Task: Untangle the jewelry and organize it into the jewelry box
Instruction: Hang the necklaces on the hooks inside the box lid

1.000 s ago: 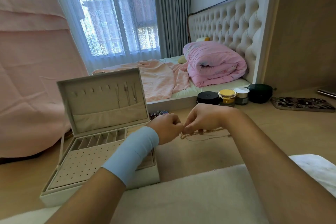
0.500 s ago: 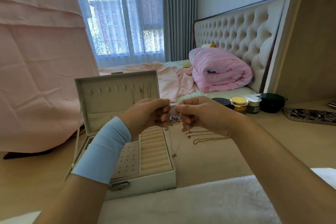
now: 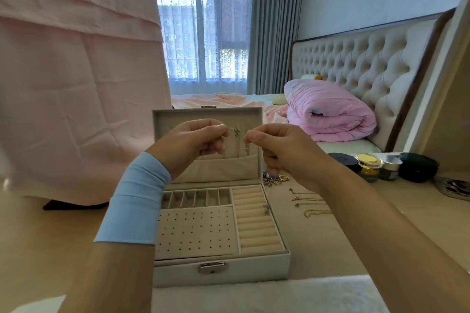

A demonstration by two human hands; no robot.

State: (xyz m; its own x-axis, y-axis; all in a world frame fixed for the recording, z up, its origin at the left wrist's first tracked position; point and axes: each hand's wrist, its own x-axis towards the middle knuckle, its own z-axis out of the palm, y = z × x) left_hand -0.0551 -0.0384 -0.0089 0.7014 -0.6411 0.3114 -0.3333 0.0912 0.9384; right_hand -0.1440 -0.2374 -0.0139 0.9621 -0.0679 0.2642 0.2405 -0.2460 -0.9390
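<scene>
An open white jewelry box [image 3: 284, 265] stands on the floor in front of me, its lid [image 3: 255, 112] upright. I hold both hands up in front of the lid. My left hand [image 3: 195, 143] and my right hand [image 3: 279, 150] each pinch one end of a thin silver necklace [image 3: 236, 130], which spans the small gap between them. Its chain is very fine and hard to follow. Thin chains [image 3: 248, 148] hang inside the lid behind my fingers. Several gold chains [image 3: 309, 202] lie in a row on the floor right of the box, beside a small heap of rings and charms [image 3: 274, 178].
Jars and dark round containers [image 3: 368, 166] stand on the floor at the right. A pink cloth [image 3: 76, 84] hangs at the left. A white fluffy rug [image 3: 254, 297] lies under my forearms. A low bed with a rolled pink quilt [image 3: 328, 112] lies behind the box.
My hands have risen from the floor right of the box up to the lid with a necklace pinched between them. My head has turned left, so the box now sits centred.
</scene>
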